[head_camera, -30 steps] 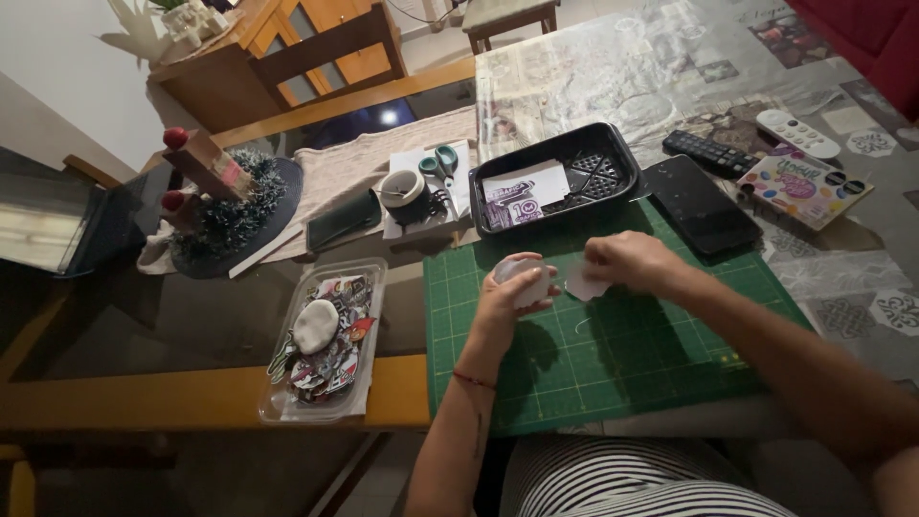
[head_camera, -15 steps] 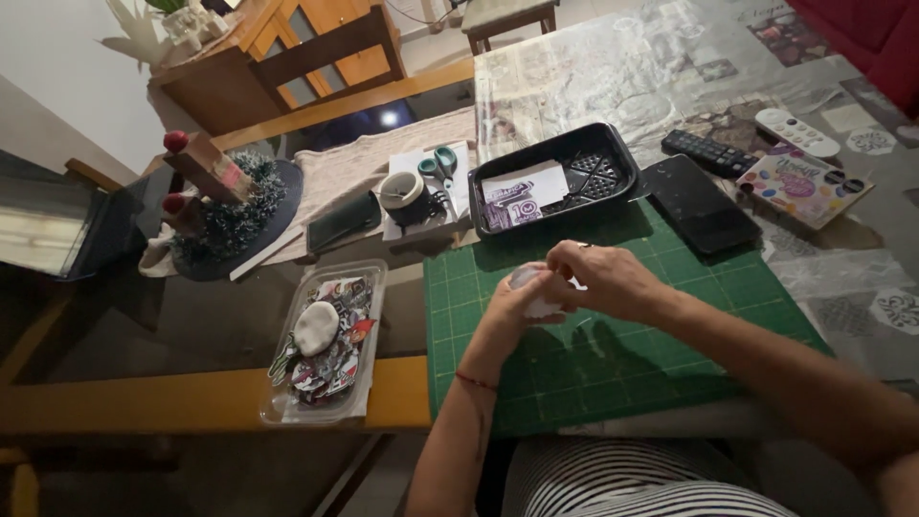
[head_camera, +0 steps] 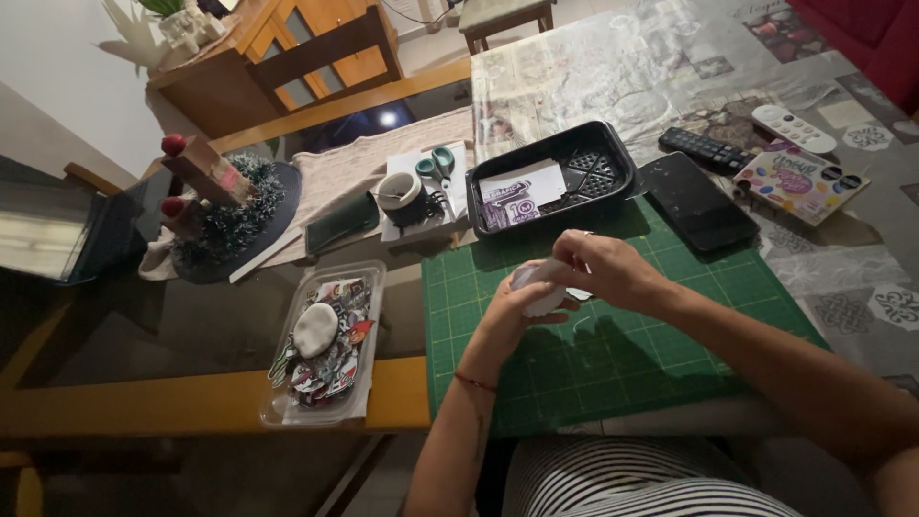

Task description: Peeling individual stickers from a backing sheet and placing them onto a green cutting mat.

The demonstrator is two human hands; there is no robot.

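The grip is two-handed: the left hand (head_camera: pixel 517 302) cups a small white rounded piece (head_camera: pixel 538 290) from below, fingers curled round it, while the right hand (head_camera: pixel 603 268) closes over its top, fingertips pinching it; what the piece is made of I cannot tell. Directly beneath the grip lies a green gridded cutting mat (head_camera: pixel 613 335) on the surface; just beyond the grip sits a black plastic tray (head_camera: pixel 598 158) with a lattice floor, holding printed paper slips; to the right of the grip, a flat black phone (head_camera: pixel 697 201) rests on the mat's corner. Left of the grip, a clear plastic box (head_camera: pixel 325 343) holds colourful cut-outs and a pale round disc; farther off, teal-handled scissors (head_camera: pixel 436 163) lie beside a small round cup (head_camera: pixel 397 190).
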